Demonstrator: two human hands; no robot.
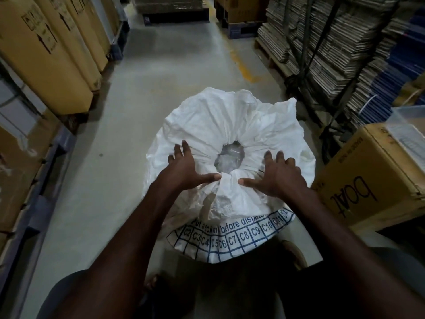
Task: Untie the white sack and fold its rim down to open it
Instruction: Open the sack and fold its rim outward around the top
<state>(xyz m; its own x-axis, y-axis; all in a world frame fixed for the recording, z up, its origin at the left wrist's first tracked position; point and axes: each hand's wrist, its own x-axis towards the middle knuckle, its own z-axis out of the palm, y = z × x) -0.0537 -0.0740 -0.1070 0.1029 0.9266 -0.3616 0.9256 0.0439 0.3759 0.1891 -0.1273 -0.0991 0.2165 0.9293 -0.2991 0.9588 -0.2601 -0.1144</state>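
Note:
A large white woven sack (230, 125) stands on the floor in front of me, blue grid printing on its near side. Its gathered mouth shows a small round opening (230, 155) with clear plastic inside, and its rim flares outward at the back. My left hand (186, 169) lies spread on the left of the gathered neck, fingers straight, thumb pressing into the bunched fabric. My right hand (276, 176) mirrors it on the right, fingers spread, thumb pressing the same bunch from the other side.
Tall brown cartons (53, 54) line the left side of the aisle. A brown box marked "boat" (372, 180) stands close at the right. Stacks of flattened cardboard (333, 49) fill the right rear. Grey concrete floor (161, 72) runs ahead to pallets (177, 17).

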